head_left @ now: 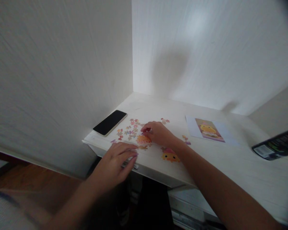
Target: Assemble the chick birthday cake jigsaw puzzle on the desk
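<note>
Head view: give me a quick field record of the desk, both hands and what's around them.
surface: white desk set in a wall corner
left hand: flat on the desk's front edge, fingers spread, holding nothing visible
right hand: fingertips on the orange puzzle cluster
loose pieces: scattered between the cluster and the phone
phone: dark screen up, at the desk's left edge
joined yellow section: beside the right wrist
reference picture: flat, right of the hands
dark package: far right, blurred
</note>
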The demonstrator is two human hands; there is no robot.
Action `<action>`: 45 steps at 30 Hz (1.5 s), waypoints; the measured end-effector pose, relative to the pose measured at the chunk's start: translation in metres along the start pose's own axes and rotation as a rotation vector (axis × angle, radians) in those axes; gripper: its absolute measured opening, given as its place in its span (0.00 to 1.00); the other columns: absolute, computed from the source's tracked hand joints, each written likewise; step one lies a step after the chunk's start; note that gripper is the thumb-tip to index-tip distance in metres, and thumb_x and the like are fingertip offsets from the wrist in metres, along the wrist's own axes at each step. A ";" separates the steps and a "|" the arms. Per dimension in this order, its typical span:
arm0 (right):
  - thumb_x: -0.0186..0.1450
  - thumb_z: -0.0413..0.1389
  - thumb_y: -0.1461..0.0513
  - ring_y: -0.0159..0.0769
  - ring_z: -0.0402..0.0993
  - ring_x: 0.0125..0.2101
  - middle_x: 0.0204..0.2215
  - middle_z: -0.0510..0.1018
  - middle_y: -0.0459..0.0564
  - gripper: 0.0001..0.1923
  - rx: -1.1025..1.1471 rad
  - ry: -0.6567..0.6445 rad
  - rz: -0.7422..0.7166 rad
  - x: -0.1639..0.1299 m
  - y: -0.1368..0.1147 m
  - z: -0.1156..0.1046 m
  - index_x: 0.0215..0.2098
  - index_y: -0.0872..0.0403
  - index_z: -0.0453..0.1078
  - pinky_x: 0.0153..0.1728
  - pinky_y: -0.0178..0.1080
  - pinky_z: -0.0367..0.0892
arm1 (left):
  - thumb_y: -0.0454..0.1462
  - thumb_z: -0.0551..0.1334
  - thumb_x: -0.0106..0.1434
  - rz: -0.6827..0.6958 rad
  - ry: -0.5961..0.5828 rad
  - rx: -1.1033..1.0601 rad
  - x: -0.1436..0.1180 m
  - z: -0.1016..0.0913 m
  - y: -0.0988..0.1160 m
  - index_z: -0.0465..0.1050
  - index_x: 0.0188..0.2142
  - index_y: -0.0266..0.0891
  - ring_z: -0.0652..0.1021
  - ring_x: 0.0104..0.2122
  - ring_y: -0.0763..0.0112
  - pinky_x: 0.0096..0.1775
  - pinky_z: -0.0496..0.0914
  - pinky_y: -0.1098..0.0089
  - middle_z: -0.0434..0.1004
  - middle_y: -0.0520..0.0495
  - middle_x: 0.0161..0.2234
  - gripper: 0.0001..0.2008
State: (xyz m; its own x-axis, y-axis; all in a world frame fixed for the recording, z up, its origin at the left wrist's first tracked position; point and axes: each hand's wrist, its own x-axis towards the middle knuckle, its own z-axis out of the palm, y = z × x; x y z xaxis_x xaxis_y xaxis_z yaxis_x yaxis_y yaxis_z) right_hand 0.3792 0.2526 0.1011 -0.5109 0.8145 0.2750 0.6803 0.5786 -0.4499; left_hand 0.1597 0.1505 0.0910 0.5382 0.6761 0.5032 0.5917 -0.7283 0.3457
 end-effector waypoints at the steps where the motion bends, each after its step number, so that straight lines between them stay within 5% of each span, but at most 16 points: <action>1: 0.60 0.57 0.67 0.33 0.74 0.34 0.34 0.81 0.50 0.09 0.024 0.002 0.002 0.000 0.000 0.000 0.37 0.54 0.77 0.38 0.36 0.65 | 0.34 0.59 0.65 0.009 -0.012 0.004 0.001 0.002 0.002 0.75 0.45 0.40 0.75 0.49 0.62 0.54 0.69 0.55 0.76 0.43 0.50 0.10; 12: 0.61 0.53 0.69 0.33 0.75 0.34 0.35 0.81 0.52 0.13 -0.043 0.054 0.035 -0.003 0.005 -0.019 0.40 0.56 0.77 0.40 0.37 0.68 | 0.36 0.57 0.66 0.003 -0.069 0.037 0.015 0.018 0.009 0.70 0.53 0.36 0.71 0.55 0.59 0.58 0.67 0.54 0.71 0.39 0.55 0.17; 19: 0.56 0.60 0.69 0.34 0.77 0.27 0.30 0.81 0.52 0.10 0.519 -0.146 0.439 -0.009 0.010 -0.039 0.38 0.57 0.73 0.30 0.37 0.74 | 0.30 0.55 0.62 -0.008 -0.093 0.043 0.028 0.015 0.010 0.66 0.57 0.38 0.63 0.61 0.55 0.60 0.60 0.47 0.61 0.39 0.62 0.23; 22: 0.56 0.61 0.69 0.34 0.78 0.27 0.28 0.81 0.51 0.07 0.662 -0.244 0.491 -0.011 0.005 -0.042 0.34 0.58 0.73 0.31 0.37 0.76 | 0.30 0.55 0.62 0.023 -0.131 0.066 0.033 0.014 0.003 0.67 0.57 0.38 0.60 0.63 0.54 0.61 0.58 0.46 0.59 0.38 0.63 0.23; 30: 0.54 0.62 0.67 0.32 0.78 0.26 0.27 0.81 0.50 0.05 0.687 -0.453 0.498 -0.017 0.006 -0.038 0.31 0.57 0.75 0.31 0.36 0.75 | 0.36 0.53 0.67 0.003 -0.206 0.112 0.036 0.019 -0.002 0.64 0.58 0.37 0.65 0.58 0.55 0.59 0.59 0.49 0.66 0.37 0.57 0.21; 40: 0.52 0.60 0.69 0.32 0.74 0.20 0.23 0.79 0.49 0.06 0.547 -0.369 0.574 -0.014 -0.002 -0.038 0.27 0.56 0.68 0.21 0.34 0.70 | 0.42 0.56 0.65 -0.029 -0.177 0.131 0.036 0.019 0.002 0.67 0.55 0.42 0.66 0.53 0.51 0.54 0.62 0.48 0.66 0.38 0.52 0.20; 45: 0.52 0.61 0.66 0.28 0.68 0.19 0.19 0.75 0.45 0.04 0.326 -0.309 0.459 -0.012 0.002 -0.038 0.24 0.56 0.69 0.19 0.31 0.62 | 0.43 0.58 0.64 -0.020 -0.164 0.102 0.034 0.020 0.000 0.67 0.55 0.42 0.68 0.52 0.52 0.55 0.63 0.49 0.66 0.38 0.52 0.21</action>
State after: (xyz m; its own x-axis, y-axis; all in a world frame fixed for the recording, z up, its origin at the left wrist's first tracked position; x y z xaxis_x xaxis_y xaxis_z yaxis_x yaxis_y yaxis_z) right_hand 0.4065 0.2456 0.1290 -0.3668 0.8982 -0.2425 0.6961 0.0920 -0.7120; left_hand 0.1899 0.1761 0.0923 0.6112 0.7056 0.3585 0.6564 -0.7050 0.2684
